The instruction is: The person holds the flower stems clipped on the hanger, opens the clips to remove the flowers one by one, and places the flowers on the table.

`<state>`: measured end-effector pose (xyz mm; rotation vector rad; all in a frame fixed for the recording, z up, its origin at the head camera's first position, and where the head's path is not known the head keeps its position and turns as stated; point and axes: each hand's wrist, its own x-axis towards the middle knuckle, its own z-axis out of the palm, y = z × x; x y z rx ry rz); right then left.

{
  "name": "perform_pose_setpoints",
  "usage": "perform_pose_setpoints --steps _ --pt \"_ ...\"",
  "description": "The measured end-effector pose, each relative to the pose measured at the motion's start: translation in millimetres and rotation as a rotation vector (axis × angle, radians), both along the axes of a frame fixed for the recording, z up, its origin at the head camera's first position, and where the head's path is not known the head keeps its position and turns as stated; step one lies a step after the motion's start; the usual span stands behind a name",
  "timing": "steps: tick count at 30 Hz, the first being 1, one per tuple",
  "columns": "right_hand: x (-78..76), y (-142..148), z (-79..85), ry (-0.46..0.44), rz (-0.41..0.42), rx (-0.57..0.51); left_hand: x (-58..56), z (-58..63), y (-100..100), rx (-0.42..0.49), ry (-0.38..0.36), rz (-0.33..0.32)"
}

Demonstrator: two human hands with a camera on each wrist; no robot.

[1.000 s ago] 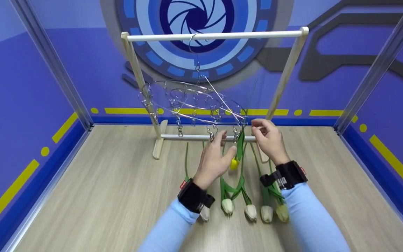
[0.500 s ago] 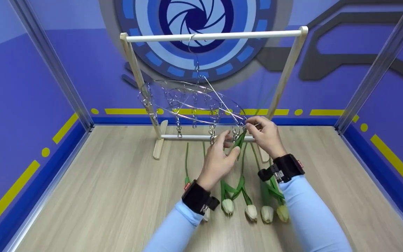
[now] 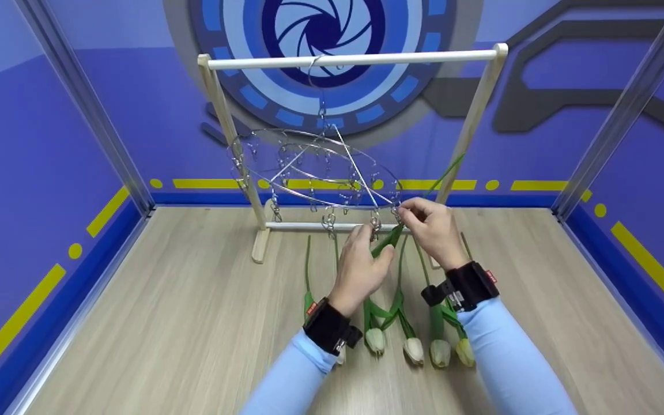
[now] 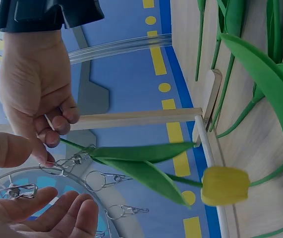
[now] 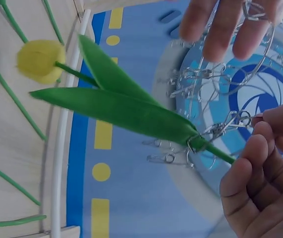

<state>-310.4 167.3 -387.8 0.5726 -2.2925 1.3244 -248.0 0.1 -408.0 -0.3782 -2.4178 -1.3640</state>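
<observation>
A round wire clip hanger (image 3: 355,165) hangs tilted, lower at its right side. There my right hand (image 3: 436,230) pinches the end of a metal clip (image 5: 218,130) between thumb and forefinger. This clip sits on the stem of a yellow tulip (image 5: 41,60), just above its leaves (image 5: 126,115). Head down, the flower slants, and its stem passes by my right fingers. My left hand (image 3: 361,271) is beside the leaves with its fingers spread and relaxed, near another clip (image 4: 22,191); in the head view it covers the yellow bloom.
A wooden stand with a white top bar (image 3: 401,57) carries the hanger. Several pale tulips (image 3: 413,350) lie on the wooden table below my hands, stems pointing toward the stand. Blue panel walls (image 3: 124,115) close in the back and sides.
My right hand has come left onto the clip. The hanger has turned a little, and the tulip has tilted, its stem end swinging right. My left hand has shifted slightly right.
</observation>
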Motion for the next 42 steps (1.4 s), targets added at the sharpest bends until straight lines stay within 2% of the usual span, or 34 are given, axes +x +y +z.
perform_pose_setpoints --steps 7,18,26,29,33,36,42 --pt "13.2 -7.7 0.1 0.040 0.023 -0.024 0.7 -5.3 -2.8 -0.005 0.068 -0.023" --pt "37.2 -20.7 1.5 0.057 0.061 -0.026 3.2 -13.5 -14.2 -0.055 0.068 -0.014" --pt "54.4 -31.1 7.1 0.102 0.072 -0.012 5.5 -16.5 -20.3 -0.068 0.099 -0.067" --pt "58.5 -34.8 9.7 0.136 0.075 0.001 8.6 -17.4 -21.9 -0.038 0.103 -0.068" --pt "62.7 -38.4 11.9 0.166 0.080 0.013 13.2 -19.0 -23.9 0.010 0.142 -0.056" --pt "63.9 -40.0 12.2 0.188 0.089 0.018 16.0 -20.3 -25.7 0.017 0.186 -0.042" --pt "62.8 -38.9 7.8 0.246 0.151 -0.018 20.6 -21.5 -31.4 0.028 0.203 -0.057"
